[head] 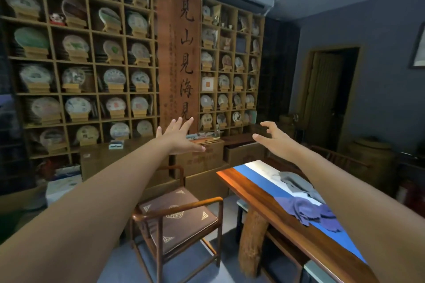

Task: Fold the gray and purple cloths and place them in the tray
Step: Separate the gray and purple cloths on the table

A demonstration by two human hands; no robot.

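Fingers [184, 122] of the left hand [178, 136] are straight and spread, grasping nothing; those of the right hand [274, 139] are loosely curled, also empty. Both hands are raised in the air, well apart from the cloths. Gray cloth [296, 184] and purple cloth [312, 212] lie crumpled on the counter [257, 193] (gray farther away), below the right forearm. Wooden chair [177, 216] stands beside the counter.

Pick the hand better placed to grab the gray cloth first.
Right, probably. The right hand is raised on the table's side, nearer the gray cloth; the left hand is over the chair.
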